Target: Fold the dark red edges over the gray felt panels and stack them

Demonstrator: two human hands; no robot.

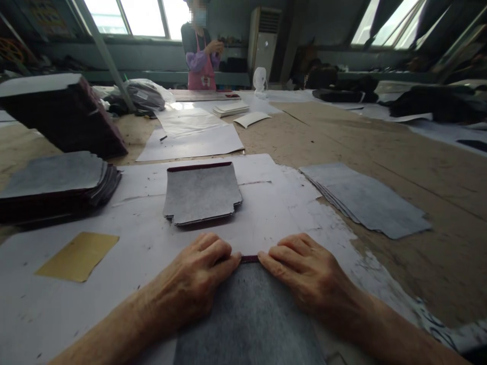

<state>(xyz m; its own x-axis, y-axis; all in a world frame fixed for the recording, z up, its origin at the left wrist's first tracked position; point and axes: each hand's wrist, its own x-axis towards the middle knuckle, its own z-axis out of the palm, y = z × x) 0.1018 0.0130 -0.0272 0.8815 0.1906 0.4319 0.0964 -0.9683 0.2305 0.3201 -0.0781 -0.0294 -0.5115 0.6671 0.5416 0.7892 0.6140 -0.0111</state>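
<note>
I was in a workshop: stacks of cut grey sheets (201, 195) covered a broad worktable (380, 152), and a person (201, 56) wore an apron.

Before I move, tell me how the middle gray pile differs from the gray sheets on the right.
The middle pile has a maroon strip along its far edge; the right-hand sheets show none. The middle pile is stacked fairly neatly, while the right-hand sheets are fanned out. Both have gray top faces.

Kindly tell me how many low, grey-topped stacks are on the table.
3: left stack, near the tall stack; middle stack, beyond the left hand; fanned stack, at right. More may be hidden.
</note>
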